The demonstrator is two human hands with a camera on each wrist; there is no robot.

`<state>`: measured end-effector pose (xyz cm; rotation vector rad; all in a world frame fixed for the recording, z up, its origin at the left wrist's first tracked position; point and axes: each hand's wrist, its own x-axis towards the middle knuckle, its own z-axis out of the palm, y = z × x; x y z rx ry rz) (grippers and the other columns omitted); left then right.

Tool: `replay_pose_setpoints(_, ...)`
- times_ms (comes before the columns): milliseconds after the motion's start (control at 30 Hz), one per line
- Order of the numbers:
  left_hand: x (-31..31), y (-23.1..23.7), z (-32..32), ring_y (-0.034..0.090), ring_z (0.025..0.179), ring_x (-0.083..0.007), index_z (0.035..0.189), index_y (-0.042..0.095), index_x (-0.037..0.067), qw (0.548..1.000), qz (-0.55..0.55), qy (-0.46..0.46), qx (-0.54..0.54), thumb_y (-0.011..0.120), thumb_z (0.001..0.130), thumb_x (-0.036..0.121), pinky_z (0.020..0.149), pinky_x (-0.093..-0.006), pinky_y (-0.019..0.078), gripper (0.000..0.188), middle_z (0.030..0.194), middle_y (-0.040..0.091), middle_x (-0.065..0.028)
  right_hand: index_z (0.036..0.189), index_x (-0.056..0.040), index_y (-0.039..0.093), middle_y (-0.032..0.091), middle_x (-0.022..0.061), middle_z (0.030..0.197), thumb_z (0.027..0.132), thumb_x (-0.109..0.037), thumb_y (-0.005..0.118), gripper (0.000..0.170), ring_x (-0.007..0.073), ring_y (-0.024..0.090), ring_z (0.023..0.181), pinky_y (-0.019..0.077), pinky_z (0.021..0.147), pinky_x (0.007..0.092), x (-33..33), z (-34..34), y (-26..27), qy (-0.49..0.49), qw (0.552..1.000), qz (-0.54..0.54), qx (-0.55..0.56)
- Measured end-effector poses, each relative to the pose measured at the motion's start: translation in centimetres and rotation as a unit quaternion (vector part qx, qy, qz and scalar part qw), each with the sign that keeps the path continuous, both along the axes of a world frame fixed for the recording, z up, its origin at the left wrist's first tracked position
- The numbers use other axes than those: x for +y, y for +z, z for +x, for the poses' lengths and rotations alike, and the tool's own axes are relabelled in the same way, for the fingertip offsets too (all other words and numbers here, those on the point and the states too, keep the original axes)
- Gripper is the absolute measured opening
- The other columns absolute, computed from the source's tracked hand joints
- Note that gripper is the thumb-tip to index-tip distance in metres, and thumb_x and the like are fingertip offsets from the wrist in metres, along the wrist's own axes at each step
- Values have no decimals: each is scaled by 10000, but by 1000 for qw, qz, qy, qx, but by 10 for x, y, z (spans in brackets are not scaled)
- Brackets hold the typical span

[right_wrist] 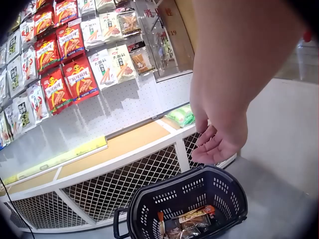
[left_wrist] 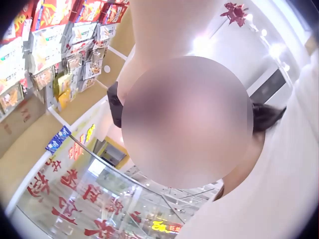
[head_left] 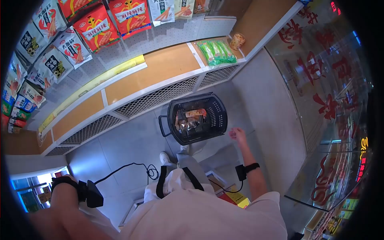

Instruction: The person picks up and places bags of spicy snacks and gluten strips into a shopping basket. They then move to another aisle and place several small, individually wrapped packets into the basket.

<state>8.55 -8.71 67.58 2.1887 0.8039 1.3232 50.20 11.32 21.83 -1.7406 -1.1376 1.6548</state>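
Observation:
My right hand (head_left: 239, 135) hangs just right of the black shopping basket (head_left: 221, 105), fingers loosely curled with nothing held. In the right wrist view the same hand (right_wrist: 222, 142) overlaps the space above the basket's back rim. Inside the basket lie a few packaged snacks (right_wrist: 197, 215), one in an orange-red wrapper. My left arm (head_left: 66, 200) is bent at the lower left, with a strap and camera (head_left: 91, 194) at the wrist. The left wrist view shows bare skin (left_wrist: 172, 30) running into a blurred round patch, which hides the fingers.
A wall rack holds hanging snack bags (head_left: 96, 28). Below it runs a wooden ledge (head_left: 160, 64) with mesh panels, carrying a green-wrapped pack (head_left: 218, 53) and a small jar (head_left: 237, 41). A glass panel with red characters (head_left: 316, 68) stands at right; a cable (head_left: 132, 164) trails at left.

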Motion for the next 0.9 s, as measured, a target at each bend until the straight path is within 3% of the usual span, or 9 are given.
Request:
replay_pose_setpoints(100,-3,-34,7,498,800,-232,999,440,178,996,-14,79,27,445,870,328,675,-389,426,198,860,532,-62,933,-6,554,623,113,786,866,-210,473,230,183,611,658,499,598,284,-17,-3,-21,14,1000,-26,7)
replay_pose_setpoints(167,6,-68,39,497,691,-210,868,452,204,943,66,301,121,457,859,278,577,-361,438,75,780,517,-18,937,-14,553,624,116,796,863,-212,475,225,186,614,675,504,610,287,-29,3,-43,15,998,-64,0)
replay_pose_setpoints(267,0,-81,57,501,706,-204,1054,459,220,929,2,301,214,435,872,219,586,-356,439,184,839,528,-68,941,-29,551,627,126,817,859,-212,471,215,193,620,718,510,633,293,-30,8,-77,22,994,-103,-15)
replay_pose_setpoints(400,39,-68,42,514,925,-285,1291,297,326,976,-151,89,129,376,911,387,781,-449,445,393,971,551,-136,910,-29,553,629,129,803,847,-204,485,199,186,623,710,512,623,286,-19,6,-116,12,991,-136,1)
replay_pose_setpoints(533,90,-121,48,526,770,-240,1312,168,415,972,106,122,171,292,939,157,599,-369,501,470,933,541,-119,886,-23,557,629,132,785,829,-187,503,182,187,626,681,514,608,285,-1,-20,-147,9,986,-167,6)
replay_pose_setpoints(667,118,-151,51,538,788,-246,1316,118,443,976,68,137,155,301,938,161,604,-358,505,506,957,538,-126,876,-18,560,629,134,776,825,-182,509,180,196,628,656,518,588,288,30,-66,-176,39,977,-210,12)
replay_pose_setpoints(733,123,-184,58,537,783,-237,1189,371,204,966,5,239,100,379,893,140,611,-346,467,303,910,552,-127,876,-11,559,628,142,773,825,-181,513,183,204,630,651,523,587,295,51,-91,-191,57,971,-233,1)
replay_pose_setpoints(800,140,-231,58,542,718,-219,960,535,88,933,-65,352,33,471,833,83,609,-309,449,142,809,572,-103,870,-7,559,626,149,766,824,-171,514,175,209,632,654,528,601,302,73,-110,-225,18,974,-225,22)
replay_pose_setpoints(900,151,-324,45,584,714,-229,921,543,8,872,-239,426,11,473,790,-46,644,-291,458,158,803,607,-149,991,11,502,609,195,854,835,-160,506,231,273,627,735,531,653,368,113,-133,-287,-80,958,-273,47)
